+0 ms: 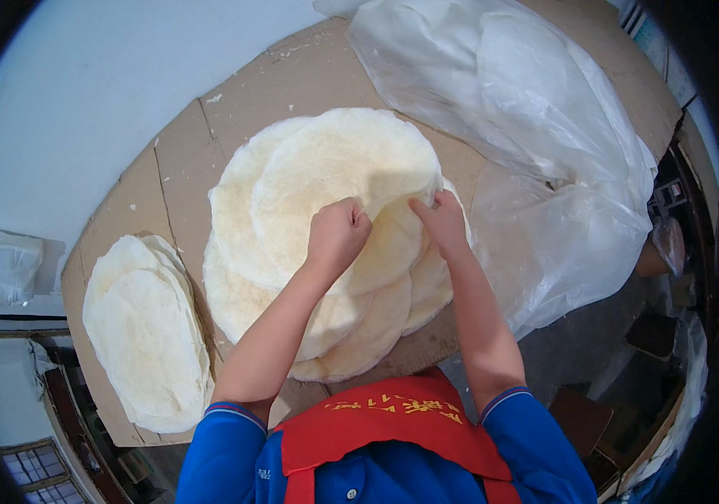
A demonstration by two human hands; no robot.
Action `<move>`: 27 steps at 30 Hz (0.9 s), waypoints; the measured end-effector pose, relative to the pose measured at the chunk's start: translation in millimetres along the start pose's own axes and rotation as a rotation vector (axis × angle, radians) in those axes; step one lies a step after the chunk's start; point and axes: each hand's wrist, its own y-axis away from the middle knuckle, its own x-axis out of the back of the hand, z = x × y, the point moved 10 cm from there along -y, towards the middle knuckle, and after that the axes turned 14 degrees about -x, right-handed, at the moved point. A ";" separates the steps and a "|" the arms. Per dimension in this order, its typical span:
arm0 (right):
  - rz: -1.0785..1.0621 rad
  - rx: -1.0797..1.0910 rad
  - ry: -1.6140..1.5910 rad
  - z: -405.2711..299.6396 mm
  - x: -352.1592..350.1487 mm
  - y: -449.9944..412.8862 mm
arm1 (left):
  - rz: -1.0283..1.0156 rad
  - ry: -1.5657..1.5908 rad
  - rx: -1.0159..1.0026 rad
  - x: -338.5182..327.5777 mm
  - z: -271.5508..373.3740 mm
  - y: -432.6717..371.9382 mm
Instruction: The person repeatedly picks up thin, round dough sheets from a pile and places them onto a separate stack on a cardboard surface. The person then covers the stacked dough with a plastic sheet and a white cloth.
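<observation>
Several thin, round, cream-coloured sheets lie overlapping in a pile (309, 170) before me; what they are made of I cannot tell. My left hand (340, 233) is closed on the lower edge of the top round sheet (346, 157). At that sheet's right edge, my right hand (440, 220) pinches the rim between thumb and fingers. Between the two hands the edge is lifted a little, and the sheets beneath show under it. Part of the lower pile is hidden by my left forearm.
A smaller stack of similar sheets (145, 340) lies at the left on the cardboard-covered table (183, 157). Large translucent plastic sheeting (523, 113) covers the right side and hangs over the edge. A folded plastic bag (0, 264) is at the far left.
</observation>
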 end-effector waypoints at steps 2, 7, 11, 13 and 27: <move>-0.229 -0.294 -0.314 16.2 -21.4 -0.1 | 0.033 -0.051 -0.013 5.9 2.0 5.5; -0.030 0.271 0.041 -76.3 -32.4 45.1 | 0.390 -0.156 -0.352 44.8 53.1 3.6; -0.096 0.325 0.177 -108.1 -28.5 66.1 | 0.225 -0.030 -0.151 60.5 16.1 -1.4; -0.264 0.077 -0.107 -79.6 -23.6 48.1 | 0.214 0.229 0.110 79.5 -46.2 8.9; -0.392 -0.296 -0.587 29.8 -46.5 7.0 | 0.567 -0.335 0.364 482.1 -140.2 130.7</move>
